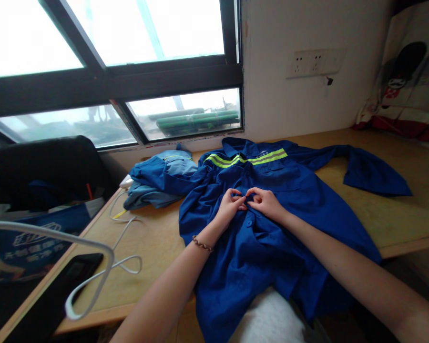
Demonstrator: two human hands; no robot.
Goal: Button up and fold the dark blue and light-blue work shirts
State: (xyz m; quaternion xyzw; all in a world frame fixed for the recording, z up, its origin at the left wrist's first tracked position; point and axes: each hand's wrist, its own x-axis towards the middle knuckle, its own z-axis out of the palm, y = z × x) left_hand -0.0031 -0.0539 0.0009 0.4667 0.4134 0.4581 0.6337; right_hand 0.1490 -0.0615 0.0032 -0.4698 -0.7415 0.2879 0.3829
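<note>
A blue work shirt (293, 209) with a yellow-green and grey reflective stripe (264, 157) lies front up, its collar toward the window and its lower part hanging over the table's near edge. Both hands meet at the front opening, about midway down. My left hand (232, 204), with a braided bracelet on the wrist, pinches the shirt's front edge. Close against it, my right hand (264, 202) pinches the same edge from the other side. A button (249, 223) shows just below the fingers; whatever sits between the fingertips is hidden.
Folded blue clothing (157, 178) lies left of the shirt on the wooden table (157, 252). A white cable (107, 267) loops across the left side, near a black phone-like object (82, 267). Left of the table are a black chair back (50, 162) and a printed bag (39, 247).
</note>
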